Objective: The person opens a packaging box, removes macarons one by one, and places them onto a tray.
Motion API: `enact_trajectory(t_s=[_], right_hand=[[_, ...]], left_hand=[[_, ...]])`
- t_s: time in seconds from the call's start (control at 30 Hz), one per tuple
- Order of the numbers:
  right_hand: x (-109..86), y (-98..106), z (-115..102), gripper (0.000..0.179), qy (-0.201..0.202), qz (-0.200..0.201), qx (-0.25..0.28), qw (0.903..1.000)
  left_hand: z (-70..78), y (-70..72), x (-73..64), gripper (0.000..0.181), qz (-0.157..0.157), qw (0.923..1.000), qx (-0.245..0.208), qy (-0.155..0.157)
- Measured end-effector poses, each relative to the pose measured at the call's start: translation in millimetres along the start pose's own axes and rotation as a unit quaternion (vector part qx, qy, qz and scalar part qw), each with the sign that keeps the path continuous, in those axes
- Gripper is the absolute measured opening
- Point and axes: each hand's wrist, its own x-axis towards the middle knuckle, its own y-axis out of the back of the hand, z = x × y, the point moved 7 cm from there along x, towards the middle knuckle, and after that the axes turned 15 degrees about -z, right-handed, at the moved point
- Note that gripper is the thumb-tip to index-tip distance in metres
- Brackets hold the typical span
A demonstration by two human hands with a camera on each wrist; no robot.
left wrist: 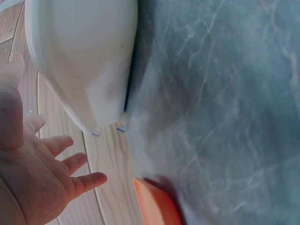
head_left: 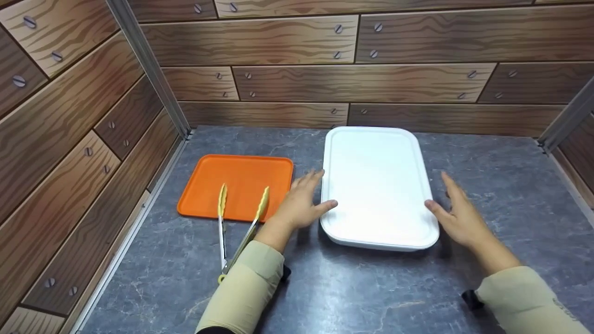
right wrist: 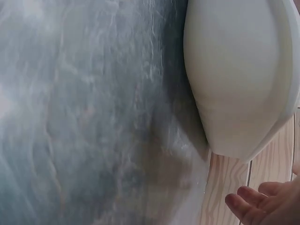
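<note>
Between the left hand (head_left: 299,204) and right hand (head_left: 459,218), thumbs spread from fingers, a white rectangular plastic-looking tub (head_left: 378,185) is set right of an orange rectangular tray (head_left: 243,171), probably stiff, slippery, best gripped beneath its long rims (right wrist: 291,65).

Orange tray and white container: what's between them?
In the head view, the left hand, above grey tabletop, shows between the orange tray and the white container.

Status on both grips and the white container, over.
Left grip and right grip flanking white container, contact unclear. Container on table. Orange tray and tongs to its left, nothing visibly blocking.
</note>
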Motion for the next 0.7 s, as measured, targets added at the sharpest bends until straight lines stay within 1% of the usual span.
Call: enact_trajectory(t_s=[0.1,0.2,0.37,0.43,0.53,0.7], right_hand=[[1.1,-6.6,3.3,0.090,-0.027,-0.027,0.025,0.9990],[2.0,-12.1,6.3,0.090,-0.039,-0.038,0.058,0.9968],[3.9,-17.3,4.8,0.085,-0.030,-0.036,0.095,0.9944],[4.4,-19.0,2.5,0.084,-0.024,-0.036,0.098,0.9942],[5.1,-21.0,-0.8,0.082,-0.019,-0.037,0.088,0.9953],[5.7,-22.3,-2.4,0.081,-0.028,-0.042,0.070,0.9963]], left_hand=[[-3.0,-5.5,2.3,0.091,-0.008,0.9997,-0.023,0.001],[-5.4,-9.9,4.2,0.094,-0.017,0.9990,-0.040,0.005],[-6.5,-11.9,6.7,0.097,-0.017,0.9984,-0.053,0.005],[-6.2,-11.8,7.2,0.097,-0.012,0.9985,-0.053,0.003],[-5.7,-11.9,7.8,0.095,-0.008,0.9982,-0.059,0.002],[-4.4,-12.4,9.1,0.092,-0.007,0.9971,-0.076,0.000]])
